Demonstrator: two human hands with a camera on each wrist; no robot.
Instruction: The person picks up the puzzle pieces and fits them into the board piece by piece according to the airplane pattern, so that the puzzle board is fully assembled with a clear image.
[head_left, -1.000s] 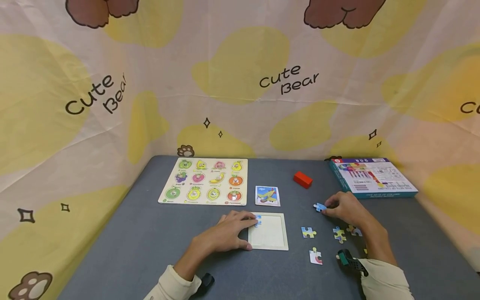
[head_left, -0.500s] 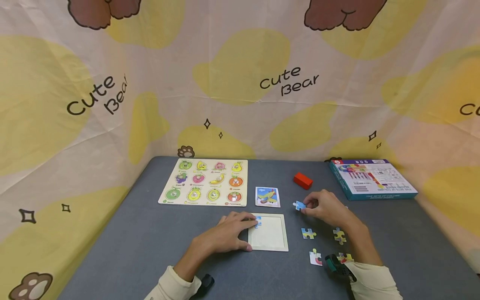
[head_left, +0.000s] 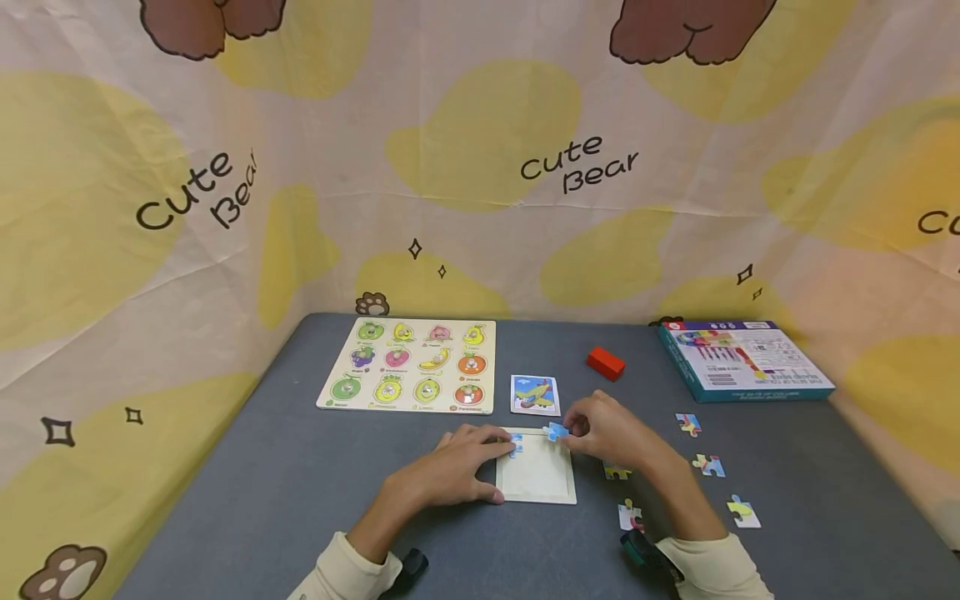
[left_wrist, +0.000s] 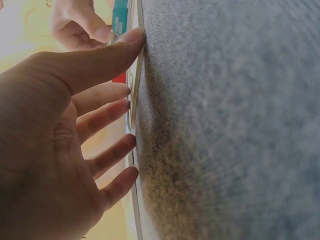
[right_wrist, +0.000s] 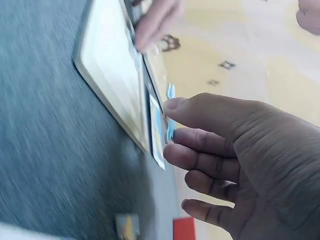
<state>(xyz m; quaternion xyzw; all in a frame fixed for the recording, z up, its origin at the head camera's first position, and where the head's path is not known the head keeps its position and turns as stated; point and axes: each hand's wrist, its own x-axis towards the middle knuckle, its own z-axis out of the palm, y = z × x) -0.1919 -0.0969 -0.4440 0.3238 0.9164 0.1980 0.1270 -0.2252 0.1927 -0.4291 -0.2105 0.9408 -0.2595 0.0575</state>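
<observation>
A blue jigsaw piece (head_left: 556, 432) is pinched between the thumb and fingers of my right hand (head_left: 613, 433), over the top right corner of a square, cream puzzle tray (head_left: 536, 482). Seen from the right wrist, the held piece (right_wrist: 171, 92) is above the tray. My left hand (head_left: 456, 468) rests at the tray's left side, fingers extended; its index fingertip is at a blue piece (head_left: 517, 445) lying in the upper left corner. The left wrist view shows the thumb (left_wrist: 131, 37) on the tray's edge. Behind the tray lies an airplane picture card (head_left: 535, 395).
Several loose jigsaw pieces lie to the right, including one (head_left: 743, 512) nearer the front and one (head_left: 687, 424) farther back. A fruit board (head_left: 411, 364) is at back left, a red block (head_left: 605, 363) behind, and a boxed set (head_left: 750, 362) at back right.
My right hand has carried the blue jigsaw piece leftward from the right side to the tray's top right corner. The left hand stays in place at the tray.
</observation>
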